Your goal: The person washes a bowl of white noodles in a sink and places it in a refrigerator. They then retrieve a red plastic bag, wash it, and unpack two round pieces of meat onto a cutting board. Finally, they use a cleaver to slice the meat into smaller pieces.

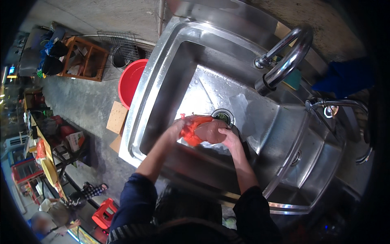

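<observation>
Over the stainless steel sink (190,55), both of my hands hold a smooth reddish-brown piece, perhaps raw meat or an organ (210,131), and a bright red plastic bag (192,134). My left hand (179,126), slightly blurred, is closed on the bag at the piece's left end. My right hand (230,137) grips the piece's right end, its thumb on top. Just behind the piece lies the round drain (224,116), with green bits in it. Wet marks and a pale translucent sheet (239,106) show on the basin floor.
A curved chrome faucet (286,67) rises at the back right, with a second faucet (338,102) over the smaller basin (307,158). Left of the sink stand a red tub (131,82) and cardboard (116,117). Farther off are a red stool (105,213) and another person (58,213).
</observation>
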